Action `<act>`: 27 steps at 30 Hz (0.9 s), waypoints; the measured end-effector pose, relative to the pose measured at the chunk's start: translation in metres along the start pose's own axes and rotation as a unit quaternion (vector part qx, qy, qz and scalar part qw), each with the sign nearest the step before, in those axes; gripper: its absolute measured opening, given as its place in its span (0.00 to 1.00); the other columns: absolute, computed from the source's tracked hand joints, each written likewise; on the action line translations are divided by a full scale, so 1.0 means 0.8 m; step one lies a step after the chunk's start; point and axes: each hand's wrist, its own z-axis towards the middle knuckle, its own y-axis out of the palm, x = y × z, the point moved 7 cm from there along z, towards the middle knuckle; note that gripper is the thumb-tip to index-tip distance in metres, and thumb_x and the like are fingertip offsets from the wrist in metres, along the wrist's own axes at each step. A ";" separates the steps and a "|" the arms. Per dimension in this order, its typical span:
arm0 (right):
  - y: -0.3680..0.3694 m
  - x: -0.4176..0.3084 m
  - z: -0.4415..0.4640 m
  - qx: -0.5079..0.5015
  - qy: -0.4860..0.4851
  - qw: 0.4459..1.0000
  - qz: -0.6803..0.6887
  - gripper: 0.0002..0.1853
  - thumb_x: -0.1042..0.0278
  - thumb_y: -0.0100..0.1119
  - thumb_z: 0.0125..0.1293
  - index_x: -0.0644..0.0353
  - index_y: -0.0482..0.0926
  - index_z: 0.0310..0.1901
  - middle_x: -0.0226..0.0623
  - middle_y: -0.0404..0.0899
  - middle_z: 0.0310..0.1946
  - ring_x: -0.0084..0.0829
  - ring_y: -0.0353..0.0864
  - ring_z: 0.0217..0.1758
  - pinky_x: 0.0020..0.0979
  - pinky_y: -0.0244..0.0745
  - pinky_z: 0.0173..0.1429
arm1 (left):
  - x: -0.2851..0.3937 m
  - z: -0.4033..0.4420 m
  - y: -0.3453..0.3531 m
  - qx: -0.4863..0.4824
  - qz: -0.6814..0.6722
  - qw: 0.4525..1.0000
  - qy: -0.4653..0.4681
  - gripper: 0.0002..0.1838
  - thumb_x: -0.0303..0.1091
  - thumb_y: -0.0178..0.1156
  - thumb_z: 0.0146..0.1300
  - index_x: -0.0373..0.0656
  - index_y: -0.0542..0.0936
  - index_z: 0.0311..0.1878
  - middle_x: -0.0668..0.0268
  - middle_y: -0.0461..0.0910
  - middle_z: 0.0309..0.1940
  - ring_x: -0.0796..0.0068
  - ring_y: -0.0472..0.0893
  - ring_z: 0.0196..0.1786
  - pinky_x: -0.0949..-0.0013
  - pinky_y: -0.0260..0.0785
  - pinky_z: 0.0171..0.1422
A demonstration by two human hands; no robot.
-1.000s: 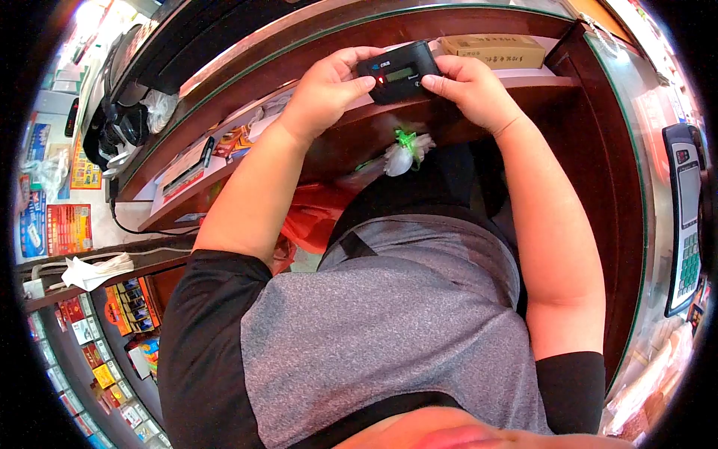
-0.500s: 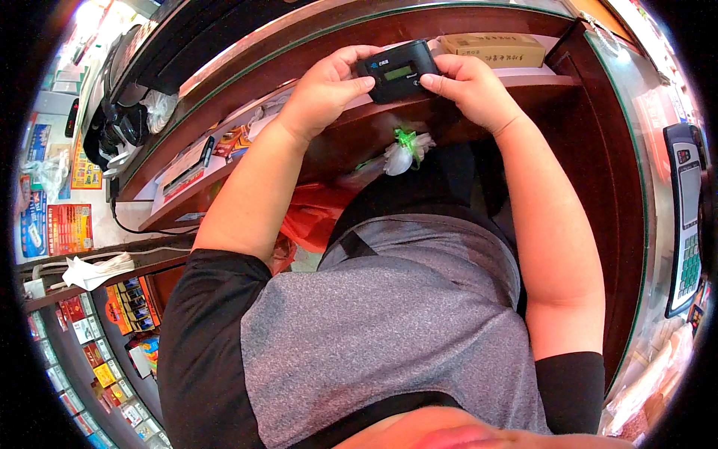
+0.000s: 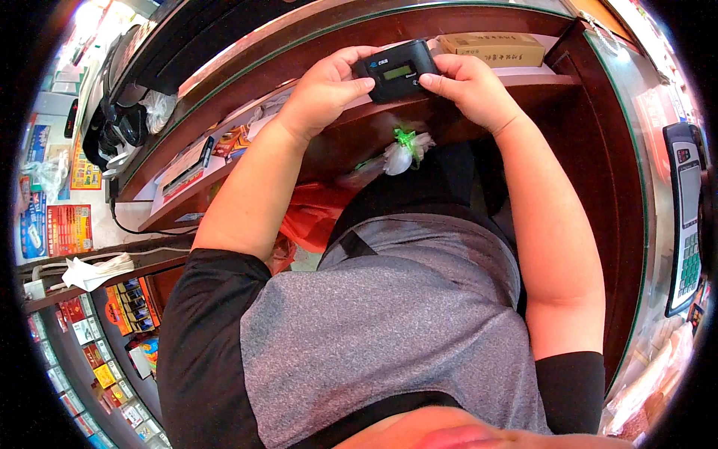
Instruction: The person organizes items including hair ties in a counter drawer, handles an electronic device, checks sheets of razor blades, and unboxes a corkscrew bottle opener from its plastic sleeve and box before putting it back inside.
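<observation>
Between both hands, in front of the wooden shelf, I see a small black electronic device with a greenish display [image 3: 399, 73]. My left hand [image 3: 329, 86] grips its left end, the thumb lying on the front face and the other fingers behind. At the right end my right hand [image 3: 473, 90] holds it in the same way, its thumb near the lower right corner. The fingers behind the device are partly hidden. A yellow-brown cardboard box [image 3: 497, 49] with printed characters lies on the shelf just behind my right hand.
Below the device sits a whitish plastic bag with a green tie [image 3: 402, 153]. A red bag [image 3: 318, 213] is beside my lap. A calculator-like machine with green keys [image 3: 685, 224] rests on the glass counter at right. Cigarette packs [image 3: 93, 352] fill the lower left racks.
</observation>
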 end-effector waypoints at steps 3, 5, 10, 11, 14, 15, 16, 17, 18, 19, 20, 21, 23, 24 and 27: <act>0.000 0.002 0.000 -0.001 0.005 1.000 0.001 0.14 0.59 0.66 0.66 0.57 0.86 0.49 0.33 0.85 0.31 0.25 0.80 0.37 0.32 0.75 0.49 | -0.001 0.001 -0.002 0.006 0.009 1.000 -0.010 0.25 0.20 0.56 0.67 0.37 0.70 0.67 0.61 0.76 0.61 0.69 0.77 0.62 0.63 0.71 0.69; 0.000 0.002 0.000 0.000 0.005 1.000 -0.003 0.14 0.59 0.66 0.66 0.57 0.86 0.49 0.33 0.85 0.31 0.25 0.80 0.36 0.32 0.75 0.48 | -0.004 0.003 -0.003 -0.007 0.013 1.000 0.012 0.27 0.24 0.59 0.66 0.41 0.70 0.69 0.63 0.78 0.58 0.71 0.79 0.59 0.65 0.73 0.66; 0.000 0.002 0.000 0.001 0.005 1.000 -0.019 0.15 0.58 0.66 0.66 0.56 0.86 0.49 0.33 0.84 0.30 0.25 0.79 0.35 0.32 0.75 0.48 | -0.010 0.006 -0.008 -0.006 0.025 1.000 0.015 0.27 0.24 0.59 0.65 0.42 0.70 0.69 0.64 0.79 0.57 0.71 0.80 0.58 0.66 0.74 0.65; -0.001 0.004 0.000 -0.002 0.006 1.000 -0.025 0.15 0.58 0.66 0.66 0.56 0.86 0.49 0.34 0.84 0.30 0.25 0.79 0.35 0.32 0.75 0.48 | -0.009 0.005 -0.007 -0.002 0.028 1.000 0.013 0.27 0.24 0.59 0.65 0.42 0.70 0.69 0.64 0.79 0.57 0.71 0.80 0.58 0.66 0.74 0.65; 0.000 0.004 0.000 -0.003 0.007 1.000 -0.015 0.15 0.58 0.66 0.66 0.56 0.85 0.49 0.34 0.84 0.30 0.26 0.79 0.35 0.33 0.75 0.48 | -0.006 0.003 -0.006 0.005 0.030 1.000 0.006 0.27 0.24 0.59 0.65 0.42 0.70 0.69 0.64 0.79 0.58 0.71 0.80 0.58 0.66 0.74 0.65; 0.001 0.003 0.000 -0.002 0.006 1.000 -0.008 0.15 0.58 0.66 0.66 0.56 0.85 0.49 0.35 0.84 0.30 0.26 0.80 0.35 0.33 0.75 0.48 | -0.006 0.002 -0.006 0.006 0.030 1.000 0.005 0.27 0.24 0.59 0.65 0.42 0.70 0.69 0.64 0.78 0.58 0.71 0.80 0.58 0.65 0.74 0.65; 0.000 0.003 0.000 -0.001 0.003 1.000 -0.013 0.15 0.58 0.66 0.66 0.56 0.85 0.49 0.35 0.84 0.30 0.26 0.80 0.35 0.33 0.75 0.47 | -0.006 0.003 -0.006 0.002 0.027 1.000 0.009 0.27 0.24 0.60 0.65 0.42 0.70 0.69 0.65 0.78 0.58 0.71 0.80 0.58 0.65 0.74 0.65; 0.000 0.002 0.000 0.001 0.000 1.000 -0.017 0.15 0.58 0.66 0.66 0.56 0.85 0.48 0.35 0.84 0.30 0.26 0.80 0.35 0.33 0.75 0.47 | -0.008 0.004 -0.006 -0.001 0.023 1.000 0.014 0.27 0.24 0.60 0.65 0.42 0.70 0.69 0.65 0.78 0.58 0.71 0.80 0.59 0.65 0.74 0.65; 0.000 0.001 0.000 0.002 -0.003 1.000 -0.022 0.14 0.58 0.65 0.66 0.56 0.85 0.48 0.35 0.84 0.30 0.27 0.80 0.35 0.33 0.75 0.47 | -0.007 0.004 -0.006 -0.005 0.020 1.000 0.019 0.27 0.24 0.60 0.65 0.43 0.70 0.69 0.65 0.78 0.59 0.71 0.79 0.59 0.65 0.74 0.65; 0.000 0.001 0.000 0.001 -0.001 1.000 -0.020 0.14 0.58 0.65 0.66 0.56 0.85 0.48 0.35 0.85 0.31 0.27 0.80 0.35 0.33 0.75 0.47 | -0.007 0.004 -0.006 -0.003 0.014 1.000 0.017 0.26 0.23 0.59 0.66 0.41 0.70 0.68 0.63 0.77 0.59 0.71 0.79 0.59 0.64 0.73 0.66; 0.000 0.001 0.000 0.000 0.001 1.000 -0.019 0.14 0.58 0.65 0.66 0.56 0.85 0.48 0.35 0.85 0.31 0.27 0.80 0.35 0.33 0.75 0.47 | -0.005 0.003 -0.004 0.000 0.009 1.000 0.014 0.26 0.21 0.58 0.66 0.39 0.70 0.68 0.62 0.77 0.59 0.70 0.78 0.60 0.64 0.73 0.67; 0.000 0.001 0.000 -0.002 0.002 1.000 -0.017 0.14 0.58 0.65 0.66 0.56 0.85 0.48 0.35 0.85 0.31 0.27 0.80 0.36 0.33 0.75 0.47 | -0.002 0.002 -0.002 0.002 0.004 1.000 0.012 0.25 0.19 0.57 0.67 0.37 0.70 0.67 0.60 0.76 0.60 0.69 0.78 0.61 0.63 0.73 0.68; 0.001 0.003 0.000 -0.006 0.011 1.000 -0.016 0.14 0.58 0.65 0.66 0.56 0.85 0.48 0.35 0.85 0.31 0.26 0.80 0.36 0.33 0.75 0.47 | 0.002 -0.001 0.001 0.016 0.012 1.000 -0.005 0.25 0.19 0.57 0.67 0.36 0.70 0.67 0.60 0.76 0.60 0.69 0.78 0.60 0.63 0.73 0.68; 0.001 0.003 0.000 -0.008 0.015 1.000 -0.015 0.14 0.58 0.65 0.66 0.56 0.85 0.48 0.35 0.85 0.31 0.26 0.80 0.36 0.33 0.75 0.48 | 0.003 -0.002 0.001 0.023 0.017 0.999 -0.014 0.25 0.19 0.57 0.67 0.36 0.70 0.68 0.59 0.77 0.60 0.69 0.78 0.60 0.63 0.73 0.68; -0.001 0.000 -0.001 -0.007 0.027 0.998 -0.056 0.15 0.57 0.65 0.66 0.56 0.85 0.48 0.35 0.85 0.31 0.27 0.80 0.35 0.34 0.75 0.47 | -0.005 0.003 -0.003 0.010 0.002 1.000 -0.005 0.25 0.19 0.57 0.67 0.36 0.70 0.68 0.59 0.77 0.59 0.69 0.79 0.60 0.64 0.73 0.68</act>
